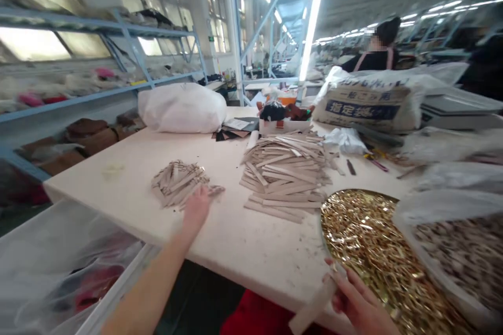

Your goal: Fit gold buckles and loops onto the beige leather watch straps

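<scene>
My right hand, low at the right, pinches a flat beige strip that slants down past the table's front edge. Something small and pale shows at the strip's upper end, by the fingertips. Over on the left, my left hand reaches across the table with its fingers closed on a short beige strip at the side of a small heap of strips. Shiny bits of metal show on that heap. A larger stack of plain beige strips lies between the hands. Beside my right hand is a round tray of small gold metal pieces.
A clear bag of small greyish pieces stands right of the tray. Behind the stack are a white box and a big white bag. A printed sack stands back right. Another person is farther off.
</scene>
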Tool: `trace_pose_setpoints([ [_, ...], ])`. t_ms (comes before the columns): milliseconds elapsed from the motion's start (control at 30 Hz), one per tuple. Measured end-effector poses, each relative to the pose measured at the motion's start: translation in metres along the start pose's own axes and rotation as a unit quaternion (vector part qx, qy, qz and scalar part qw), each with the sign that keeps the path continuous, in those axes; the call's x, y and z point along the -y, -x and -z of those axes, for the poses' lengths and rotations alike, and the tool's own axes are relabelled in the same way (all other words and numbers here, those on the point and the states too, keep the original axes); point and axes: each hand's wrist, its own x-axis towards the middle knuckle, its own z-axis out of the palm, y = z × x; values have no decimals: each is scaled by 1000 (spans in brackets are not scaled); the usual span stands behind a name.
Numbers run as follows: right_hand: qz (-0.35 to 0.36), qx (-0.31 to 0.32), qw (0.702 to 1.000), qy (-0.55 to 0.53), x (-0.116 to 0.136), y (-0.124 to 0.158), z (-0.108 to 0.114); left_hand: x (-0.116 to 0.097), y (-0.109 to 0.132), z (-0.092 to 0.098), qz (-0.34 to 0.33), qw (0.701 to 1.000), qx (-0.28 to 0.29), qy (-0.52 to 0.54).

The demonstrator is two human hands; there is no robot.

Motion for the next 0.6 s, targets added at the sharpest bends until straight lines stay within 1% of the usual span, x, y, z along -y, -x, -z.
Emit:
trace_pose_setpoints([
  [33, -13, 10, 999, -32, 6, -1, -4, -3, -2, 2, 3, 1000, -8, 6],
  [67, -22, 31, 998, -55, 10, -3, -7, -12, 0, 2, -4, 1000, -18, 19],
  [100, -17, 38, 997, -72, 14, -4, -10, -28, 8, 2, -31, 996, -33, 73],
  [133, -19, 44, 995, -83, 17, -6, -12, -48, 19, 1, -71, 987, -12, 143],
  [167, -21, 46, 995, -88, 19, -6, -14, -71, 34, 1, -115, 967, 35, 223],
  [200, -24, 45, 995, -88, 21, -6, -15, -95, 51, 1, -153, 937, 92, 302],
  [233, -27, 44, 995, -85, 22, -6, -15, -119, 68, 1, -179, 898, 153, 371],
  [267, -27, 44, 995, -82, 22, -4, -15, -141, 83, 1, -186, 858, 206, 431],
  [333, -23, 42, 996, -74, 22, -1, -14, -176, 106, 0, -150, 779, 280, 540],
  [367, -20, 41, 997, -69, 22, 1, -12, -188, 113, -1, -122, 740, 312, 583],
  [400, -18, 40, 997, -62, 22, 2, -10, -196, 117, -1, -89, 704, 336, 619],
  [467, -13, 35, 998, -41, 23, 3, -6, -205, 121, -1, -24, 641, 376, 669],
  [533, -7, 30, 999, -17, 23, 2, -1, -205, 123, 3, 29, 582, 414, 699],
  [600, -4, 27, 1000, 6, 24, -2, 4, -203, 126, 9, 75, 508, 459, 725],
])
